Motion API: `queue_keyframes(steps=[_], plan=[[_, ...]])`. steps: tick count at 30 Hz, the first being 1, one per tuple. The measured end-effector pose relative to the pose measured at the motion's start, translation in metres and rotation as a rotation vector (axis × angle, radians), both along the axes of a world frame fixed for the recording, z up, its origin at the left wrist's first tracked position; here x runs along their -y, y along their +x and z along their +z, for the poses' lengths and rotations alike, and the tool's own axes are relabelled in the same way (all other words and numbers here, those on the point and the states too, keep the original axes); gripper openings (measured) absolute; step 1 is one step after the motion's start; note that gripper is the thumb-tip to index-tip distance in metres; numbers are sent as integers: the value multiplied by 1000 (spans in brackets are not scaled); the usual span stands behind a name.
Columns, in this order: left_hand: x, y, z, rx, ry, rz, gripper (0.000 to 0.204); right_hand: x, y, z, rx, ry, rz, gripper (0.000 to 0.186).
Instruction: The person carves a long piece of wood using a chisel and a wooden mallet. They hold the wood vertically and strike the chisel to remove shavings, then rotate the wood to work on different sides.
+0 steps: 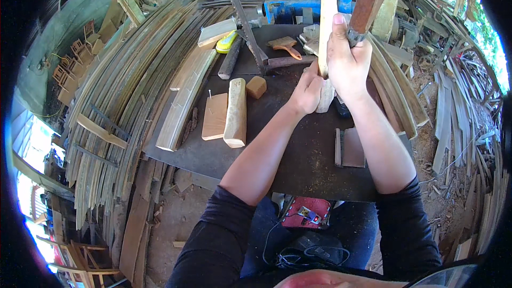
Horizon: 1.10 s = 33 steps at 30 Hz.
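Note:
My left hand (309, 92) is closed around the lower part of a pale wooden strip (327, 8), which stands steeply tilted above the dark table. A wooden end (324, 101) shows below that hand. My right hand (348, 63) is closed on a long reddish-brown tool (369, 0) with a grey metal collar at the fist; its kind is unclear because the upper end leaves the picture. The right thumb lies along the strip. Left of my hands are a pale wooden block (235, 112), a flat board (215, 117) with nails in it, and a small wooden cube (257, 87).
On the dark table (288, 154) lie a brush (288, 48), a yellow-green tool (226, 41), a dark-handled tool (230, 63) and long boards (184, 109). A blue machine frame (298, 8) stands behind. Stacked wooden strips (122, 106) curve along the left; scrap wood (453, 112) lies right.

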State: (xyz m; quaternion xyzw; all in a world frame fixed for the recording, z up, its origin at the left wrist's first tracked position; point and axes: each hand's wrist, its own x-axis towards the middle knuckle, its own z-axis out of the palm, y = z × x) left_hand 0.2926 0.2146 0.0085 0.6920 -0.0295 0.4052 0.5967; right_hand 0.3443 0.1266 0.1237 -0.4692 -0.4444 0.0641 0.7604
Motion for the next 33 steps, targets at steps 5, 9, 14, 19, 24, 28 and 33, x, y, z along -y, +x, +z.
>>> queue_keyframes(steps=[5, 9, 14, 19, 24, 28, 33], plan=[[9, -6, 6, -92, 6, 16, 48, 0, 2, 0, -16, 17, 25, 47], [5, -7, 7, -118, 89, 37, 63, -2, -2, -2, 1, 23, 17, 46], [5, -8, 6, -159, -3, -22, 62, -2, -3, -3, 19, 19, 14, 43], [6, -3, 1, -69, -127, -96, 57, 2, 1, -1, 36, 24, -36, 41], [3, 2, -10, -84, -176, -16, 50, -2, 1, 3, -9, 113, -57, 35], [16, -8, -1, -160, -185, -8, 49, -5, 9, 2, -30, 31, -63, 42], [46, -34, 20, -173, -280, 296, 27, 29, -5, 36, -182, 113, 213, 26]])
